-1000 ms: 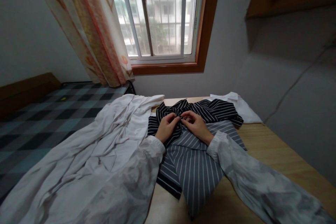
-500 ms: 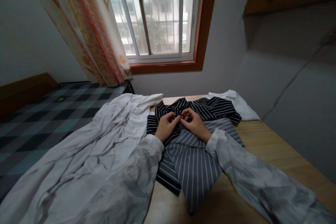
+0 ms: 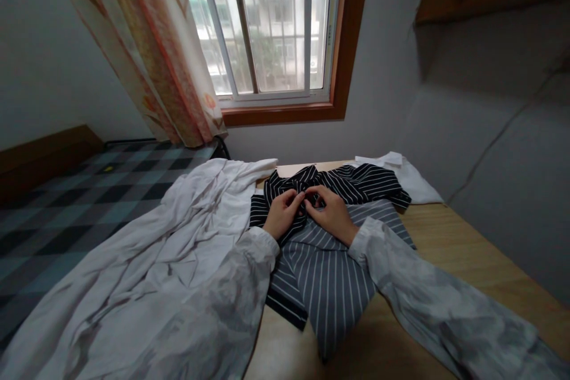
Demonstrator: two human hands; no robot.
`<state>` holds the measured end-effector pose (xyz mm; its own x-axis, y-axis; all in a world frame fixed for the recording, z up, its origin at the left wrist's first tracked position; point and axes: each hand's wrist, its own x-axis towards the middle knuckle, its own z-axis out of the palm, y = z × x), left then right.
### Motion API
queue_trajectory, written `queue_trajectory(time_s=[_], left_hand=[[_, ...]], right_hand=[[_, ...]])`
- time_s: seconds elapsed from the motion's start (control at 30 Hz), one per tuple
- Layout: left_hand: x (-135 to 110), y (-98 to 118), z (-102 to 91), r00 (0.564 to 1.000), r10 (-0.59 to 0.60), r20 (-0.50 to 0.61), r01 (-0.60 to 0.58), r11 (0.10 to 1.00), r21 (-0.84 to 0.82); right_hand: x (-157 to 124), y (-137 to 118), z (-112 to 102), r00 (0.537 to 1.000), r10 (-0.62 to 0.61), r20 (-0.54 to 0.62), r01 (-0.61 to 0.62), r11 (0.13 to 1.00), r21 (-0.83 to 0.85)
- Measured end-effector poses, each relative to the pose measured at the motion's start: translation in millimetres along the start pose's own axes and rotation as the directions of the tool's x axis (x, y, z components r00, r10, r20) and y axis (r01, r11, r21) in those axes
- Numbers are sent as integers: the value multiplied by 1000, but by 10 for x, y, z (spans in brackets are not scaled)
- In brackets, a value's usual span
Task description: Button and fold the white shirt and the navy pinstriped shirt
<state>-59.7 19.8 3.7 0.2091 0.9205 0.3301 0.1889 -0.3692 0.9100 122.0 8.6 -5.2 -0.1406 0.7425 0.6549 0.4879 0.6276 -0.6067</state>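
Observation:
A black garment with white stripes (image 3: 342,258), probably a shirt, lies spread before me, its grey inner side turned up at the front. Near its bunched far part, my left hand (image 3: 284,212) pinches the cloth between thumb and fingers. Close beside it, my right hand (image 3: 332,214) is also closed on the striped cloth, thumb and fingertips almost meeting those of the left. What exactly lies between the fingertips, perhaps a button or an edge, is too small to make out. Both wrists rest over the garment.
A crumpled white cloth (image 3: 146,273) covers the left part of the wooden table (image 3: 467,261). Another folded white garment (image 3: 416,181) lies at the back right. A bed with a checked cover (image 3: 57,219) stands left, below a curtain (image 3: 155,53) and a window (image 3: 278,29).
My fingers have shifted slightly at the cloth, the right fingertips curling a bit differently beside the left. The garment stays in place.

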Motion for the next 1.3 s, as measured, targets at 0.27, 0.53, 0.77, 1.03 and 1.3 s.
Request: queue_trajectory(time_s=[0.27, 0.53, 0.77, 1.03, 1.3], left_hand=[[-4, 18, -15, 1000, -15, -19, 15, 999, -28], [-39, 60, -19, 1000, -8, -14, 8, 1000, -10], [-37, 79, -19, 1000, 27, -4, -27, 999, 46], [-41, 92, -34, 999, 52, 12, -53, 996, 75], [-58, 117, -12, 999, 43, -27, -42, 998, 50]], right_hand=[[-1, 19, -15, 998, -32, 45, 30, 999, 38], [19, 88, 21, 999, 14, 45, -19, 993, 113], [35, 94, 31, 998, 10, 59, -18, 990, 139], [40, 86, 36, 997, -31, 71, 19, 987, 160], [61, 53, 35, 997, -25, 75, 11, 984, 179]])
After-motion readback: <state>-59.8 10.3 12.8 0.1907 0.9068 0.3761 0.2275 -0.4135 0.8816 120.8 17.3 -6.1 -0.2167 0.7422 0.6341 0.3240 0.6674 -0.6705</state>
